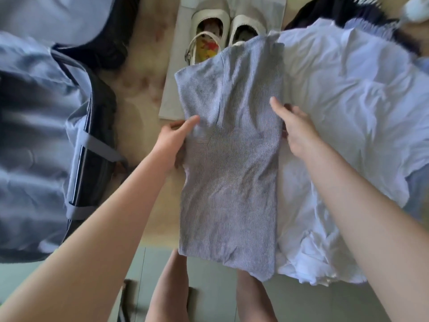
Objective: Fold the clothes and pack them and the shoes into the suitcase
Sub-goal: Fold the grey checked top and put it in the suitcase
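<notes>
Mid-fold. Pinching striped top (232,147) at its left edge with left hand (175,135), right edge with right hand (296,131); laid on bench (141,94). Suitcase (46,135) left of top, shoes (220,29) beyond. Next, probably: fold crosswise, edges aligned.

Finely blue-and-white striped garment (232,159) in the middle; plain white clothes (348,112) right; grey-blue suitcase (34,135) left; cream shoes (222,29) far.
</notes>
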`<state>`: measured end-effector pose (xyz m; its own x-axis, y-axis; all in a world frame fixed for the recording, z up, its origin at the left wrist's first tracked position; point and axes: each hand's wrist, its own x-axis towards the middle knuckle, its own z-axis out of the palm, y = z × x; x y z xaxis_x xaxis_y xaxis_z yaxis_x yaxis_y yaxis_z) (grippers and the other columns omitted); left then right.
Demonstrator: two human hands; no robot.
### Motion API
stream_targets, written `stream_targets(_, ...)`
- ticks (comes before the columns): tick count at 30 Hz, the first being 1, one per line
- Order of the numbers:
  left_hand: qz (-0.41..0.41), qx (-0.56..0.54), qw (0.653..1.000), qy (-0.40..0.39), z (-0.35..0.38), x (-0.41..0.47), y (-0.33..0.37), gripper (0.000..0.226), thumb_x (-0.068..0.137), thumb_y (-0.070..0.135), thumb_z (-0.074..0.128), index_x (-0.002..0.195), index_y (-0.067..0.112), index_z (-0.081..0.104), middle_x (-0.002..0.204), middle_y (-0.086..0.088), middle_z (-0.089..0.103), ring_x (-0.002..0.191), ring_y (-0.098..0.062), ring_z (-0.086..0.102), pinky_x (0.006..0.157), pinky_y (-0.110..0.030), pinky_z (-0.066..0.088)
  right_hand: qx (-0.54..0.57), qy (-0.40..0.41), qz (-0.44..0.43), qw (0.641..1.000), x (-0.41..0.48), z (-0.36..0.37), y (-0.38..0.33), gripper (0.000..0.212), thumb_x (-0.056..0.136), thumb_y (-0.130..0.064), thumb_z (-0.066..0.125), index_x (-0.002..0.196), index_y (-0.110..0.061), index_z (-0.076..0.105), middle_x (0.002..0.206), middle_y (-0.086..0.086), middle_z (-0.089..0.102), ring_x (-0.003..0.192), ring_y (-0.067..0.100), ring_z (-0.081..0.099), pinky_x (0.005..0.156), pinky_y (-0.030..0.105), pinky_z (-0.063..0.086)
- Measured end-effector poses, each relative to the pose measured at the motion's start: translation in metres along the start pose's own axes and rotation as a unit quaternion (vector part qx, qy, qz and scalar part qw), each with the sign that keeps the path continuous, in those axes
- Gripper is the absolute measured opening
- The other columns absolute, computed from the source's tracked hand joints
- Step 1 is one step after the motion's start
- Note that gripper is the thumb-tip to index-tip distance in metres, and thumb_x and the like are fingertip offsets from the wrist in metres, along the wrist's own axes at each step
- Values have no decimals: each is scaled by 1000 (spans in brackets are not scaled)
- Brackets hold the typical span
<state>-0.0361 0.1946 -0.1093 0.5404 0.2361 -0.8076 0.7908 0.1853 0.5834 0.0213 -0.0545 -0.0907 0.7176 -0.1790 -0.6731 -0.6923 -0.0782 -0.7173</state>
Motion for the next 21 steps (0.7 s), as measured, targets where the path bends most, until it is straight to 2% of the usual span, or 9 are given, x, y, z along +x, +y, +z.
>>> stream_targets(1,-2,-11,1000,-11,1,-1,4,76,53,63,81,112,19,65,102,-3,71,96,-24,67,87,-39,54,8,-10,-3,1000,4,1,-6,114,39,-67,85,131,-8,51,121,6,65,103,17,66,78,29,54)
stream_targets(4,-17,-84,996,-38,5,-1,10,52,79,44,74,119,14,63,106,-5,72,97,-22,69,91,-37,54,1,-15,-35,999,4,12,-23,67,72,-33,82,126,-7,53,112,7,68,86,13,70,65,23,54)
stream_targets(7,-20,-160,985,-62,8,-1,12,46,86,30,70,125,10,56,108,-7,71,93,-23,70,83,-41,57,-25,-3,-89,996,9,16,-24,34,81,-11,72,112,-7,59,97,0,68,79,10,66,70,24,55)
stream_targets(9,8,-197,977,-78,10,-4,13,21,90,19,64,108,12,56,100,-7,71,89,-24,69,79,-43,58,-57,19,-132,989,11,19,-23,25,82,-7,66,103,-16,57,91,-5,66,80,12,64,77,32,54)
stream_targets(11,54,-218,971,-83,12,-8,15,11,91,8,61,96,15,52,94,-7,70,83,-24,68,80,-47,56,-64,30,-161,984,12,19,-21,32,83,-6,63,106,-26,51,99,-4,64,90,14,63,85,37,53)
stream_targets(13,101,-208,972,-49,14,-13,17,21,90,4,62,95,18,46,94,-7,70,79,-23,68,81,-49,54,-53,18,-176,983,13,16,-18,54,83,-7,63,121,-36,38,123,3,58,109,15,60,96,38,50)
stream_targets(17,221,-97,970,15,20,-25,21,40,91,3,59,119,22,37,89,17,71,84,-12,69,78,-38,58,-102,-16,-252,962,6,12,-15,87,85,-4,61,151,-35,13,155,1,28,134,14,41,101,24,45)
stream_targets(19,268,-47,962,15,17,-27,19,42,94,3,53,126,22,34,89,25,68,87,-8,68,77,-35,58,-150,-35,-276,949,4,10,-13,76,88,1,56,151,-27,24,154,-6,28,139,4,29,109,16,32)
stream_targets(21,290,-10,957,-7,14,-27,17,43,95,3,48,125,31,39,102,10,70,96,-20,67,84,-46,56,-177,-43,-275,944,3,9,-12,64,87,1,56,142,-28,43,150,-3,37,132,-2,33,110,13,25)
